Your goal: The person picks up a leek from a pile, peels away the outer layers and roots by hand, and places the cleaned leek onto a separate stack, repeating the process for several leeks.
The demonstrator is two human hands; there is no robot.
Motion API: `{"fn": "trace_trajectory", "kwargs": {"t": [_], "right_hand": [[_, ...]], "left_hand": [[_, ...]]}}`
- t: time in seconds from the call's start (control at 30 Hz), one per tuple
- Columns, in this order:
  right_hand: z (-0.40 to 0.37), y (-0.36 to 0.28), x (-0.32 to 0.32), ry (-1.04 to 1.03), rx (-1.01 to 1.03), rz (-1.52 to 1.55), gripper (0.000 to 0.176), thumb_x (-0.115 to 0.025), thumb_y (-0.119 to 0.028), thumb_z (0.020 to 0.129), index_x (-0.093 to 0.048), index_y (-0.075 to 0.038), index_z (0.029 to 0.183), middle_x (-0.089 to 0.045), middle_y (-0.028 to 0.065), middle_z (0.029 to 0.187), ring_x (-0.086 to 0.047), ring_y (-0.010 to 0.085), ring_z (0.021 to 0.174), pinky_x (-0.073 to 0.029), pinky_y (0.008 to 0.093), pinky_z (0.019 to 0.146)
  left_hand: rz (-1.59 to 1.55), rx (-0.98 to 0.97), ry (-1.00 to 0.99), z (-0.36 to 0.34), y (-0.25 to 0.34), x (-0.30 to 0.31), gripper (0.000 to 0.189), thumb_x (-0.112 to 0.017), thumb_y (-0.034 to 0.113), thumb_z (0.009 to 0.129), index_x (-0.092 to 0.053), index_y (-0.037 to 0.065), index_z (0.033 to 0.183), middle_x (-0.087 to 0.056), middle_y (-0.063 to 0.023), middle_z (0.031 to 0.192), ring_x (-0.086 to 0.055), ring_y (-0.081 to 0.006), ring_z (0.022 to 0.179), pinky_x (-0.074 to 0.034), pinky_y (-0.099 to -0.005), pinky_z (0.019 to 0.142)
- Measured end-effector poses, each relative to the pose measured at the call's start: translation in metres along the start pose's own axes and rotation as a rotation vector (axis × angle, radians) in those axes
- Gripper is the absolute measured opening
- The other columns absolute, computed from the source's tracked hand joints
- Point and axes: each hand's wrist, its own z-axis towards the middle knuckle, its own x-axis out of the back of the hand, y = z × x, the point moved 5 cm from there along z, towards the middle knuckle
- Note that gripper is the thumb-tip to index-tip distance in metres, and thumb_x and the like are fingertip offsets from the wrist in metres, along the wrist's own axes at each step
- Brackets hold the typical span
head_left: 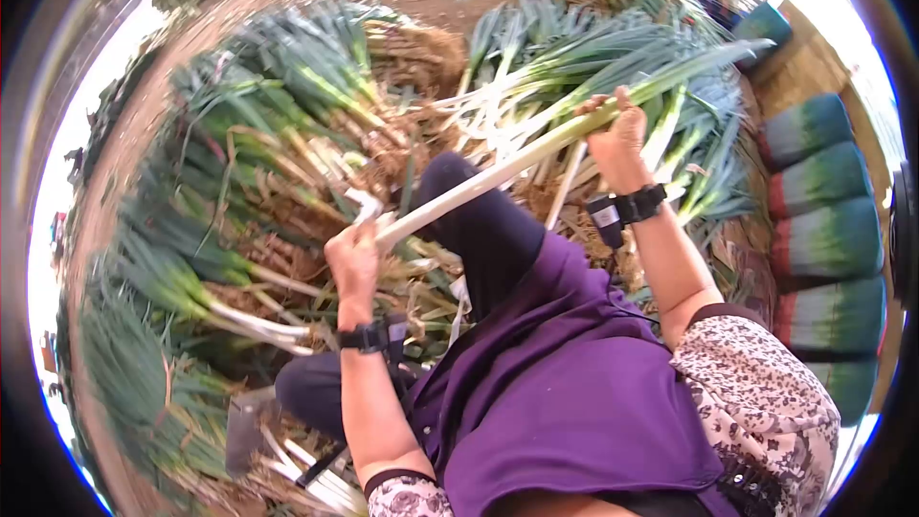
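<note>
A long leek [488, 177] with a white stalk and green leaves lies slantwise across the view, above my knees. My left hand [354, 254] is closed at its lower white end, where a pale strip of peel curls up beside the fingers. Farther up, where the stalk turns green, my right hand [617, 129] grips it from below. Its leaves reach toward the upper right. Behind it are cleaned white-stalked leeks [517, 77] in a pile. Leeks with brown roots [316, 86] lie to the upper left.
More leeks [153, 278] spread along the left side. White stalks [321, 483] lie at the bottom left beside a grey flat object [251, 431]. Packed green-and-white bundles [823, 230] stand in a row at the right. Peelings and roots [421, 297] litter the ground near my legs.
</note>
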Motion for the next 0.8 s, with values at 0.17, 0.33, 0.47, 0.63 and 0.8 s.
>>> {"fn": "trace_trajectory", "kwargs": {"t": [0.17,0.33,0.47,0.63,0.8], "right_hand": [[-0.006,-0.007,0.005,0.016,0.032,-0.043,0.024,-0.052,-0.028,0.093,-0.044,-0.006,0.086,-0.049,0.0101,0.072,-0.048,0.0241,0.064,-0.043,0.0442,0.066],[0.044,-0.135,0.002,-0.072,0.346,0.020,0.021,-0.048,-0.026,0.096,-0.039,-0.007,0.091,-0.046,0.0097,0.070,-0.048,0.0236,0.055,-0.043,0.0409,0.052],[0.086,-0.261,0.008,-0.023,0.454,-0.041,0.026,-0.053,-0.026,0.094,-0.042,-0.003,0.096,-0.048,0.0105,0.069,-0.051,0.0235,0.053,-0.045,0.0400,0.048],[0.102,-0.339,0.071,0.258,0.700,-0.392,0.029,-0.058,-0.027,0.092,-0.046,-0.001,0.087,-0.050,0.0100,0.062,-0.051,0.0232,0.051,-0.043,0.0400,0.046],[0.122,-0.350,0.158,0.422,0.776,-0.626,0.027,-0.069,-0.026,0.083,-0.053,-0.005,0.085,-0.052,0.0067,0.063,-0.052,0.0193,0.049,-0.044,0.0361,0.043]], "left_hand": [[-0.890,0.267,0.081,0.015,-0.094,0.010,0.029,-0.064,0.010,0.082,-0.063,-0.002,0.108,-0.065,-0.0059,0.082,-0.060,-0.0178,0.066,-0.050,-0.0314,0.060],[-0.635,0.572,0.342,-0.014,-0.190,0.099,0.022,-0.056,0.027,0.090,-0.062,0.005,0.088,-0.061,-0.0041,0.069,-0.058,-0.0180,0.059,-0.047,-0.0295,0.052],[-0.151,0.670,0.579,-0.034,-0.154,0.082,0.054,-0.043,0.049,0.095,-0.060,0.005,0.068,-0.056,-0.0053,0.056,-0.050,-0.0155,0.047,-0.039,-0.0269,0.042],[0.129,0.649,-0.092,-0.036,-0.241,0.029,0.040,-0.053,0.033,0.091,-0.057,0.000,0.070,-0.058,-0.0073,0.061,-0.061,-0.0213,0.052,-0.040,-0.0298,0.039],[0.253,0.359,-0.159,-0.048,-0.244,0.034,0.038,-0.057,0.026,0.089,-0.064,-0.007,0.070,-0.063,-0.0105,0.061,-0.060,-0.0183,0.053,-0.047,-0.0314,0.051]]}}
